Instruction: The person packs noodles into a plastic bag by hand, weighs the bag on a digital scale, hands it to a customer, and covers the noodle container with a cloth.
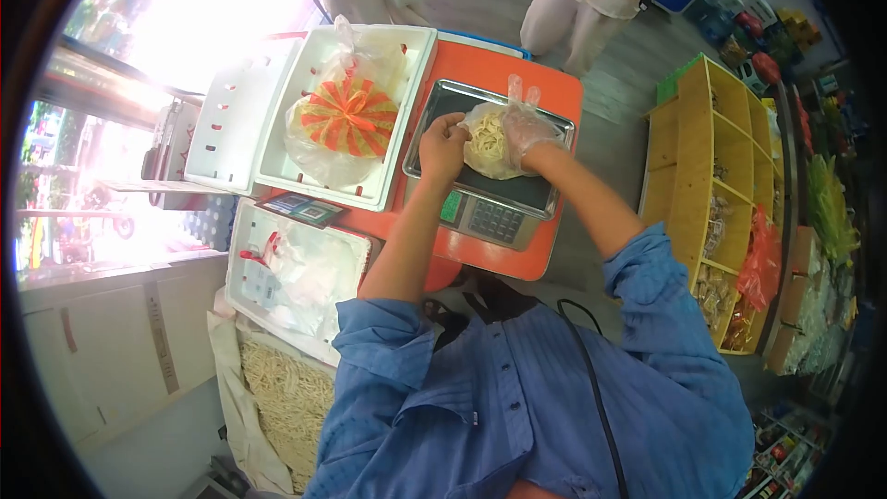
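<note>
A clear plastic bag of pale strips [488, 143] rests on the dark tray of a digital scale [436, 120]. My left hand [445, 144] is bare and pinches the bag's left edge with its fingers closed. On the right side of the bag is my right hand [530, 136], covered by a clear plastic glove or bag, its fingers curled in at the bag's edge. Plastic ends stick up above that hand. The scale's keypad [496, 220] and green display [451, 207] face me on the orange table [540, 263].
Left of the scale, a white crate [270, 166] holds a bag with an orange-striped bundle [349, 117]. Nearer me are a crate of plastic bags [300, 282] and a sack of pale strips [282, 397]. Two people stand beyond the table. Wooden shelves [679, 143] are at right.
</note>
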`<state>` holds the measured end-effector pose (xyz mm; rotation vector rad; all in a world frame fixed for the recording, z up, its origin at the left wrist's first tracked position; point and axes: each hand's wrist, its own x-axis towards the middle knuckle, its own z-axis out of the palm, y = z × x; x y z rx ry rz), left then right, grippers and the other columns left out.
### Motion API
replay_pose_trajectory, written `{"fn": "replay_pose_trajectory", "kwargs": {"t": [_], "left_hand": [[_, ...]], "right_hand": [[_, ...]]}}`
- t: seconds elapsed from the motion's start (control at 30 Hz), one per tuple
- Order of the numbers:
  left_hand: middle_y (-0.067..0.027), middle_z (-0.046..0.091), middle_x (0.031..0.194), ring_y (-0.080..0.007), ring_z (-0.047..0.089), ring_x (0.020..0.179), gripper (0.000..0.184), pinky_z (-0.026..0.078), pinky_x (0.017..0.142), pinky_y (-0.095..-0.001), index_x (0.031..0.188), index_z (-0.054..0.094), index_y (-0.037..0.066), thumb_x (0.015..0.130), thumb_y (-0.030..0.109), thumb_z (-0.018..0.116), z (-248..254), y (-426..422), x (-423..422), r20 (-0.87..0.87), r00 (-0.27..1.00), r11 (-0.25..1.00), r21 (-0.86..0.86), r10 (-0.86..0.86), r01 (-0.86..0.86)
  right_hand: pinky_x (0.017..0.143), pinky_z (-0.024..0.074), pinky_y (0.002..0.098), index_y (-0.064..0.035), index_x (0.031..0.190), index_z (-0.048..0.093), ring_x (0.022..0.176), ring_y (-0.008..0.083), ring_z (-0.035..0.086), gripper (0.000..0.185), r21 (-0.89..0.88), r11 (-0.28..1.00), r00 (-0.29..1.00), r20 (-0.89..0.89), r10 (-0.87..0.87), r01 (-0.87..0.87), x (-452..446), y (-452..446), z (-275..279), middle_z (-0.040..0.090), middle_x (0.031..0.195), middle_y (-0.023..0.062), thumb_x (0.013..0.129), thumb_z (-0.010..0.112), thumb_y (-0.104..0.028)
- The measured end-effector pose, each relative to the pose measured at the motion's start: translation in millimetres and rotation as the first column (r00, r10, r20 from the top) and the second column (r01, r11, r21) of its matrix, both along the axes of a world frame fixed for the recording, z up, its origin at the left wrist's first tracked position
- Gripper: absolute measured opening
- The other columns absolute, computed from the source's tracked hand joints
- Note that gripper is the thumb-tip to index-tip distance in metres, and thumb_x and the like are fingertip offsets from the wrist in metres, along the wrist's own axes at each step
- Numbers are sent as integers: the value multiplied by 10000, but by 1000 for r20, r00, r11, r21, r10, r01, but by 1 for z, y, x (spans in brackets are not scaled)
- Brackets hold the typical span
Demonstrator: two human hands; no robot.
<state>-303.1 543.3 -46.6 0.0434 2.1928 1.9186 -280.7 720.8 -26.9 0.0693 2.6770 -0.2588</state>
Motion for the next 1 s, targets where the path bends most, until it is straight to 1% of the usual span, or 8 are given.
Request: {"fn": "replay_pose_trajectory", "kwargs": {"t": [0.17,0.23,0.4,0.53,0.73,0.83,0.9,1.0], "left_hand": [[-42,664,814,-120,622,782,337,480,763,-271,1161,640,-39,850,75,583,8,-4,1,-26,1000,998,-57,5,-7],[-43,665,812,-122,626,786,333,483,764,-274,1162,637,-43,856,74,579,6,-6,3,-35,999,1000,-17,13,-13],[-45,666,804,-120,625,786,328,481,763,-275,1164,632,-47,865,76,576,6,-10,1,-25,1000,1000,1,12,-12],[-42,662,793,-120,619,772,320,475,753,-272,1155,646,-29,863,86,582,7,-9,5,-56,998,999,-36,14,-16],[-44,664,787,-128,619,764,321,476,751,-284,1145,659,-11,851,101,593,12,-6,4,-56,998,997,-76,18,-22],[-51,675,802,-135,633,788,325,480,769,-291,1147,657,-8,853,113,595,5,-5,5,-46,999,999,-47,11,-13],[-56,683,815,-140,642,801,327,482,779,-292,1149,654,-8,855,121,595,2,-4,3,-50,999,1000,-24,5,-6],[-60,690,827,-145,648,804,329,484,784,-290,1151,648,-11,858,127,594,2,-7,6,-33,999,1000,-16,2,-3]], "right_hand": [[1049,427,410,21,1196,548,1282,354,493,471,-56,995,982,-168,-87,78,-10,25,-59,496,1371,253,769,675,-130],[1028,444,399,15,1163,576,1250,356,519,428,21,999,959,-283,-26,33,0,24,-39,515,1349,253,760,660,-102],[930,477,360,24,1214,524,1075,305,602,442,-452,864,945,-122,-304,220,6,34,30,593,1171,204,777,567,-24],[859,483,302,16,1121,580,947,206,601,370,-819,522,917,12,-398,237,8,41,56,624,1058,86,755,606,-35],[819,497,294,-12,1161,599,895,148,607,406,-989,129,895,7,-447,73,-2,46,55,639,1021,64,755,602,-19],[828,523,318,7,1145,595,918,181,620,387,-988,-141,933,-14,-361,-69,-15,46,39,639,1058,89,758,601,-6],[838,542,346,26,1126,585,924,204,628,376,-868,-489,927,111,-357,-84,-19,36,36,633,1085,109,752,611,-7],[815,577,417,49,1093,573,979,268,627,378,-713,-696,902,240,-359,-88,-14,12,56,621,1100,137,735,651,-45]]}}
